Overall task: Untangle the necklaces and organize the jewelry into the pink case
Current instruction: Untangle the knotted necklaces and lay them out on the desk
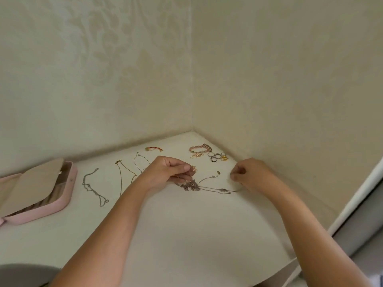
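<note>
At left the pink case (62,201) lies open; we see ribbed padding inside. Our left hand (167,172) pinches the tangled necklaces (189,186), which lie just right of it. Our right hand (248,175) is curled; whether it holds a chain we cannot tell.

Left hand (165,172), right hand (251,175) — tangled necklaces (189,186) between

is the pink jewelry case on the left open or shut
Open. The pink rectangular jewelry case has its beige flap tilted up, and ribbed padding shows inside the pink rim.
</note>
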`<state>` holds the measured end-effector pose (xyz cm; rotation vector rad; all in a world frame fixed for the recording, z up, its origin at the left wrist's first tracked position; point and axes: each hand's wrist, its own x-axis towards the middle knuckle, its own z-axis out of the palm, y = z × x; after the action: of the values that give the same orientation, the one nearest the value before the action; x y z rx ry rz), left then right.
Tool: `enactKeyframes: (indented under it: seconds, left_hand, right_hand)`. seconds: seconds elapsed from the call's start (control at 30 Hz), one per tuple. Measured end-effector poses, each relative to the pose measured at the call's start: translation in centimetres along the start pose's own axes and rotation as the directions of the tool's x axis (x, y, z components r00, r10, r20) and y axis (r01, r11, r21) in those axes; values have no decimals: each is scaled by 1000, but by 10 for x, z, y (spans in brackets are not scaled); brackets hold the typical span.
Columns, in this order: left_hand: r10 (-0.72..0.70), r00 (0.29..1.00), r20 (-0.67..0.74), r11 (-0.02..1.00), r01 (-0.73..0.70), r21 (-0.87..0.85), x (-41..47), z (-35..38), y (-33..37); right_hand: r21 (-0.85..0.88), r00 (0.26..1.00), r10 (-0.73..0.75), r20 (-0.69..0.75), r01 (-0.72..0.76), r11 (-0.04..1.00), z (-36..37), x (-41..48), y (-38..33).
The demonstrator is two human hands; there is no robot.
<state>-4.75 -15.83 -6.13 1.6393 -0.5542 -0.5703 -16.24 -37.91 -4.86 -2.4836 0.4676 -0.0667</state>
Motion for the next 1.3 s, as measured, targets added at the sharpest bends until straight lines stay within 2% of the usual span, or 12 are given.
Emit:
enactKeyframes:
  seconds: [0.07, 0.23, 0.43, 0.57, 0.67, 0.73, 0.87, 1.03, 1.1, 1.17, 1.23, 1.3]
  left_hand:
    - [4, 1000, -10, 1000, -4, -17, -1, 3, 1]
    - [20, 999, -49, 1000, -21, -21, -2, 5, 5]
    - [73, 978, -193, 994, -88, -71, 0, -3, 6]
    - [80, 967, -242, 989, -108, -103, 1, -5, 7]
    - [61, 966, -250, 985, -98, -139, 2, -6, 7]
    - [32, 974, -226, 986, -68, -155, 3, -5, 8]
    - [-1, 986, -165, 968, -40, -249, 4, -5, 10]
    - [-31, 992, -126, 900, -27, -434, 4, -5, 11]
    - [-52, 991, -120, 886, -10, -464, 3, -5, 12]
    - [-61, 992, -112, 885, 2, -465, 3, -5, 12]
    - [-65, 992, -109, 904, 12, -427, 3, -4, 12]
    - [-60, 993, -106, 929, 17, -369, 3, -2, 12]
  right_hand:
    - [39, 993, -117, 0, 117, 992, 5, 0, -9]
    - [184, 915, -344, 210, 308, 933, 23, 11, -47]
    - [233, 845, -407, 346, 343, 910, 13, 41, -71]
    - [369, 767, -468, 438, 322, 872, 10, 54, -73]
    - [436, 750, -487, 449, 292, 851, 18, 58, -69]
    - [445, 764, -486, 425, 291, 847, 25, 58, -68]
    - [510, 847, -470, 247, 299, 806, 28, 62, -63]
    - [644, 942, -335, 29, 239, 727, 33, 65, -55]
    - [716, 958, -285, 10, 192, 671, 36, 65, -58]
    - [816, 971, -233, 47, 97, 570, 37, 63, -61]
    - [875, 977, -192, 88, 17, 484, 38, 61, -65]
    - [896, 982, -170, 84, 0, 443, 40, 59, -70]
